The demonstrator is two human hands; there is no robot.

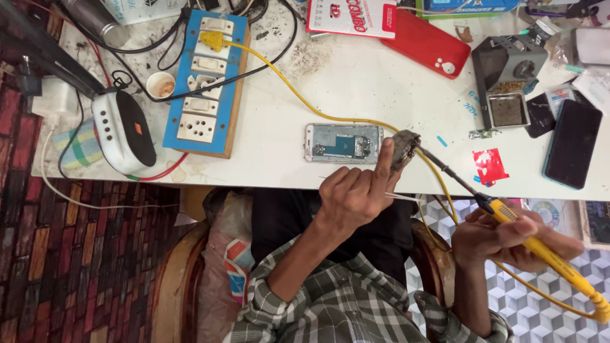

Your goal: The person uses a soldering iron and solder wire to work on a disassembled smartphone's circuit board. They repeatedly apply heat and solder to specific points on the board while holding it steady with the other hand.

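My right hand (502,241) grips a yellow-handled soldering iron (534,244) like a pen. Its dark metal tip (438,164) points up-left and meets a small grimy lump (404,148). My left hand (356,194) pinches that lump at its raised fingertips and also holds a thin pale sliver, perhaps tweezers (403,197), which sticks out to the right. Both hands hover at the white table's front edge (279,174). Just left of the lump, an opened phone (343,143) lies flat on the table with its blue board showing.
A blue socket board (206,82) with a yellow plug and cable (286,82) lies at the left, beside a white-and-black speaker (124,130) and a small cup (160,84). A red phone case (429,44), a grey iron stand (505,82) and a black phone (572,143) sit to the right.
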